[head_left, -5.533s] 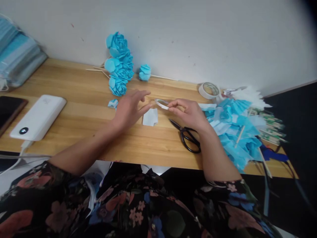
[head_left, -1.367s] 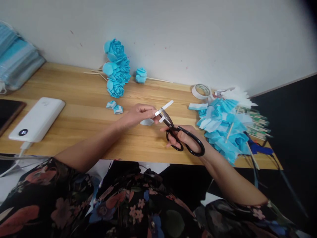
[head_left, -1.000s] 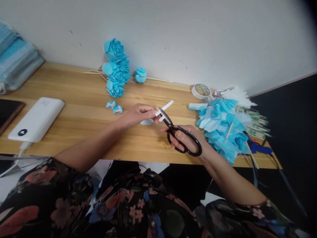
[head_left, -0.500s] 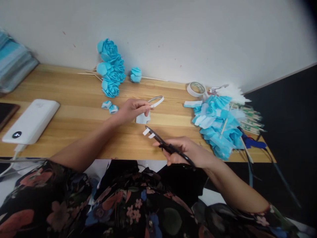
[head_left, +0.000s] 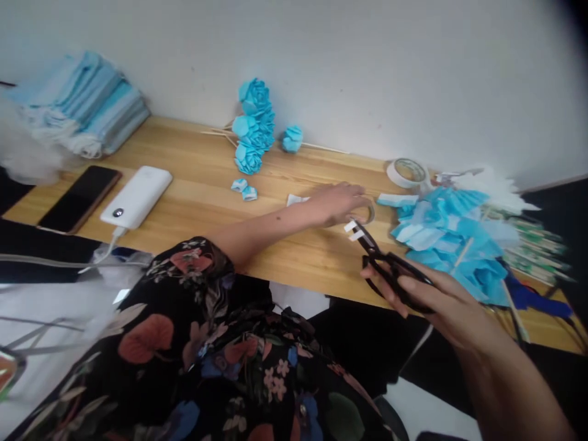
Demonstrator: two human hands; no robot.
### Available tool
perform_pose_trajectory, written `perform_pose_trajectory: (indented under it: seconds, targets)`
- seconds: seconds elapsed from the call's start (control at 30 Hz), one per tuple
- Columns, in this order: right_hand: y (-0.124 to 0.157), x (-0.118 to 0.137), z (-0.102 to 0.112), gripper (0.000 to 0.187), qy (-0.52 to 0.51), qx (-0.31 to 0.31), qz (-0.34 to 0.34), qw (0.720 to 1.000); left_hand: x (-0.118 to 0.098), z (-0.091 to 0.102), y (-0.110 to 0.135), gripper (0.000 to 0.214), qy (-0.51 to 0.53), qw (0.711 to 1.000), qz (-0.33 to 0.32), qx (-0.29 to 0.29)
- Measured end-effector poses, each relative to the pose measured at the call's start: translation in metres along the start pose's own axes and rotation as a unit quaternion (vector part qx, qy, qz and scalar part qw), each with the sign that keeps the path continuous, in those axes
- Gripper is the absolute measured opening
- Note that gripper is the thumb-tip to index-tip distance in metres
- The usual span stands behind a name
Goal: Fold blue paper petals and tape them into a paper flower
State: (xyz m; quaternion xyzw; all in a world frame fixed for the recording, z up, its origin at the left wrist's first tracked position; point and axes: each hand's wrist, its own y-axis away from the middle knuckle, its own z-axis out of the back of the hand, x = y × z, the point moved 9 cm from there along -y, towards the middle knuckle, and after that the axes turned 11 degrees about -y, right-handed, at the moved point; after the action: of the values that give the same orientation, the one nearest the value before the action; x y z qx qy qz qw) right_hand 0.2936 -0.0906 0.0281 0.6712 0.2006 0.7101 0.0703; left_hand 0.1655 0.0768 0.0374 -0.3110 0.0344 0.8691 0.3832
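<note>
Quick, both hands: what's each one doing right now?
Left hand: closed on a curled white tape strip.
Right hand: gripping black scissors, with white tape bits stuck on.

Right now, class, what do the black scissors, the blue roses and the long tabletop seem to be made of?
Black scissors: likely metal, all black, slight gloss. Blue roses: thin matte sheet, paper or nonwoven, folded petals. Tabletop: pale wood or laminate, visible grain lines.

bare tabletop (head_left: 202, 205) free between power bank (head_left: 136, 196) and left hand (head_left: 340, 202); blue paper pile (head_left: 441, 233) blocks right end; paper roses (head_left: 252, 131) behind.
</note>
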Motion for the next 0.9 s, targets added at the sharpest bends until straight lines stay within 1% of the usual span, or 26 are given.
perform_pose_trajectory:
  seconds: [0.03,0.07,0.13,0.17,0.2,0.27,0.3,0.33,0.4,0.43,0.5,0.53,0.6,0.67,0.7,0.73,0.77,0.8,0.83,0.9]
  targets:
    - [-0.001,0.0,0.001,0.046,0.01,-0.018,-0.021,1.0,0.0,0.002,0.002,0.033,-0.024,1.0,-0.003,0.01]
    - [-0.003,0.001,0.005,0.046,0.018,-0.046,-0.032,0.998,0.003,0.009,0.007,0.035,-0.042,0.999,-0.003,0.012]
    - [-0.011,0.004,0.007,0.048,0.055,-0.072,-0.037,0.995,0.015,0.032,0.024,0.039,-0.099,0.995,-0.006,-0.003]
    - [-0.019,0.007,0.004,0.049,0.096,-0.055,-0.025,0.994,0.026,0.043,0.034,0.04,-0.116,0.993,0.0,-0.002]
    - [-0.028,0.007,0.0,0.05,0.143,-0.031,-0.017,0.989,0.041,0.056,0.044,0.04,-0.126,0.992,0.025,-0.009]
    - [-0.048,0.007,0.0,0.053,0.197,-0.018,0.012,0.98,0.076,0.075,0.062,0.039,-0.138,0.986,0.094,-0.016]
    - [-0.058,0.005,0.002,0.052,0.218,-0.013,0.018,0.976,0.09,0.082,0.07,0.038,-0.141,0.983,0.118,-0.026]
    - [-0.067,0.002,0.006,0.049,0.24,-0.015,0.021,0.97,0.101,0.086,0.076,0.039,-0.141,0.981,0.128,-0.035]
    - [-0.082,-0.004,0.013,0.046,0.269,-0.004,0.021,0.963,0.114,0.082,0.084,0.038,-0.141,0.98,0.137,-0.021]
    - [-0.086,-0.003,0.016,0.044,0.282,-0.003,0.035,0.959,0.115,0.078,0.085,0.038,-0.141,0.981,0.135,-0.015]
    - [-0.09,0.002,0.021,0.038,0.325,-0.002,0.062,0.944,0.113,0.067,0.085,0.035,-0.149,0.981,0.127,0.007]
    - [-0.089,0.005,0.023,0.035,0.359,-0.007,0.073,0.93,0.11,0.061,0.083,0.034,-0.157,0.98,0.124,0.019]
    - [-0.084,0.012,0.024,0.032,0.448,-0.028,0.089,0.889,0.105,0.052,0.079,0.033,-0.177,0.975,0.132,0.038]
    - [-0.077,0.023,0.021,0.035,0.536,-0.062,0.117,0.834,0.103,0.046,0.075,0.031,-0.194,0.968,0.151,0.047]
    - [-0.073,0.031,0.019,0.038,0.565,-0.087,0.141,0.808,0.101,0.044,0.073,0.029,-0.201,0.965,0.156,0.055]
    - [-0.071,0.037,0.015,0.039,0.578,-0.101,0.162,0.793,0.1,0.042,0.072,0.026,-0.206,0.964,0.157,0.061]
    - [-0.069,0.045,0.013,0.038,0.574,-0.13,0.19,0.786,0.099,0.04,0.07,0.023,-0.203,0.965,0.155,0.063]
    - [-0.07,0.051,0.009,0.036,0.56,-0.139,0.207,0.79,0.099,0.038,0.069,0.018,-0.2,0.966,0.151,0.068]
    - [-0.073,0.055,0.002,0.034,0.537,-0.138,0.216,0.804,0.099,0.035,0.068,0.015,-0.194,0.967,0.146,0.073]
    - [-0.081,0.065,-0.02,0.033,0.478,-0.128,0.222,0.84,0.102,0.035,0.067,0.011,-0.167,0.973,0.151,0.058]
